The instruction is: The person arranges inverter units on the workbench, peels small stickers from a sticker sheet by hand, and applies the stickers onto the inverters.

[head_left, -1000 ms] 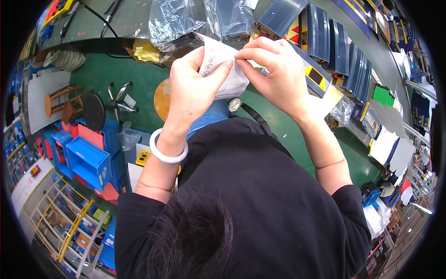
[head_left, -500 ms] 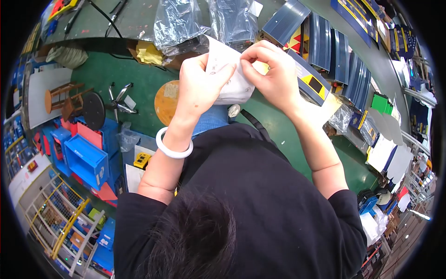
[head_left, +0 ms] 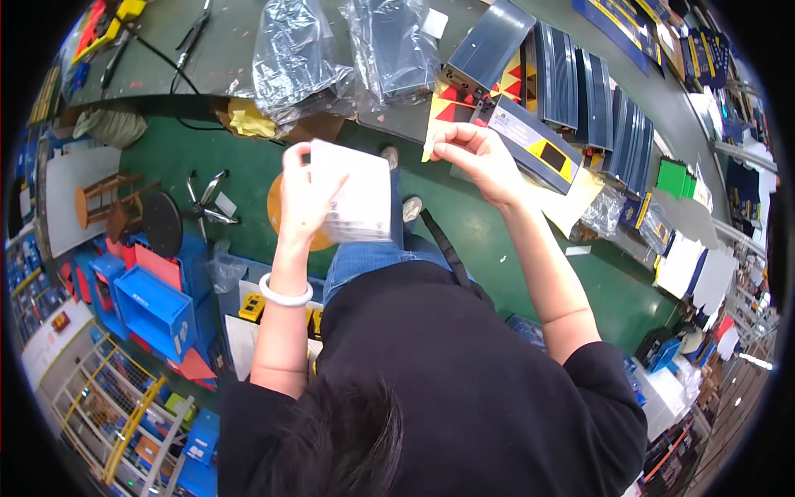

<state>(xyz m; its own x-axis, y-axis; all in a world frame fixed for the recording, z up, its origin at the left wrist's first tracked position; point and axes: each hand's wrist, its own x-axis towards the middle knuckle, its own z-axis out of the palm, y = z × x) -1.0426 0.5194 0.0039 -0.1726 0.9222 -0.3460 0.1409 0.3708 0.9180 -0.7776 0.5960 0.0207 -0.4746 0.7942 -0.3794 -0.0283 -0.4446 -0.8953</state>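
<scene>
My left hand [head_left: 305,195] grips a white sheet of paper [head_left: 362,186], thumb across its face. The print on its lower part is smeared by motion. My right hand [head_left: 476,157] is held apart from the sheet, thumb and index finger pinched. What sits between those fingertips is too small to make out. Just behind that hand, at the bench edge, lies a yellow card with red triangles [head_left: 443,108]. Beside it rests a blue-grey finned metal box [head_left: 530,137] with a yellow-and-black label panel.
On the bench [head_left: 228,50] lie boxes in clear plastic bags [head_left: 294,54] and a row of finned boxes [head_left: 556,74]. A round wooden stool [head_left: 275,199] stands below my left hand. Blue bins [head_left: 153,298] are stacked at the left.
My hands have moved apart. The left hand has carried the sheet down and to the left, away from the right hand, whose fingers have left the paper.
</scene>
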